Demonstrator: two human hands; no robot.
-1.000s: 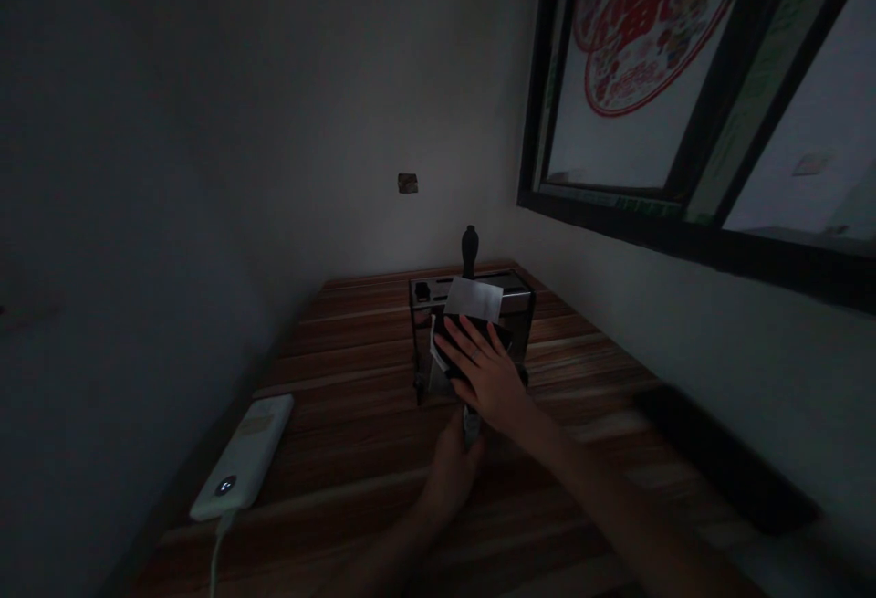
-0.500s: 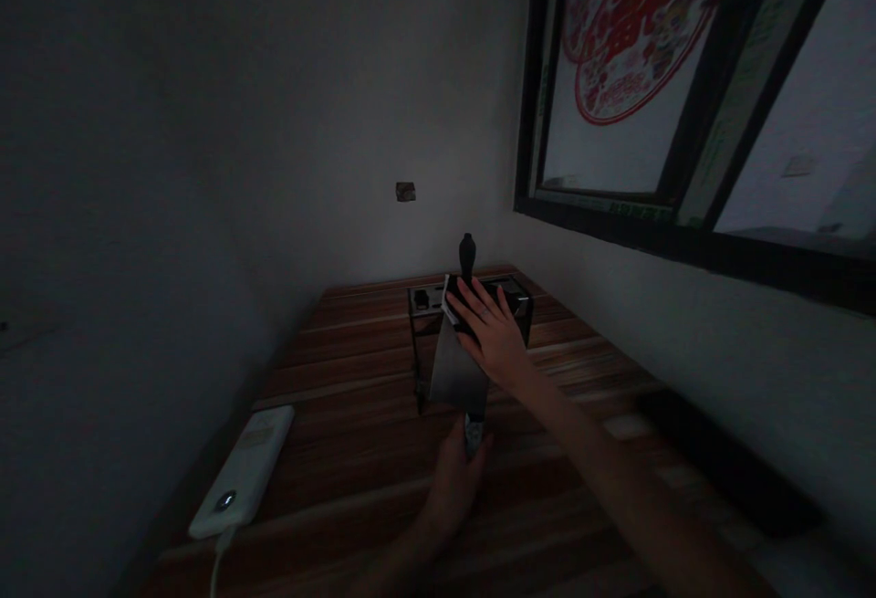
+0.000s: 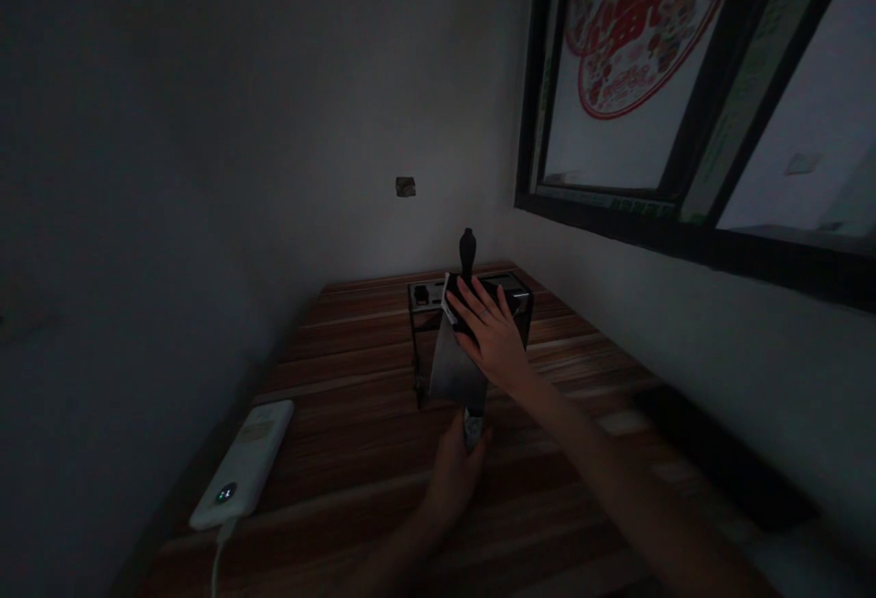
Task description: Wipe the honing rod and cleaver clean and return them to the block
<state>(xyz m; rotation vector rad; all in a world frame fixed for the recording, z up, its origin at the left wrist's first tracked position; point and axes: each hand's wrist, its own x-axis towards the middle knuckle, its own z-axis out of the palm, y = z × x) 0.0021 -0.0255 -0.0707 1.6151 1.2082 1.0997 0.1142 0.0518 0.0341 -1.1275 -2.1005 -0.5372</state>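
Dim light falls on plain grey walls (image 3: 301,123), a dark-framed window (image 3: 712,114) and a streaked wooden tabletop (image 3: 342,379).

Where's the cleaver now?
The cleaver is low, just right of centre in the head view, gripped by the left hand, in front of the knife rack.

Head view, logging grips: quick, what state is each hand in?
Left hand: closed, holding the handle of a broad blade.
Right hand: open, laid over a dark cloth-like piece against the blade.
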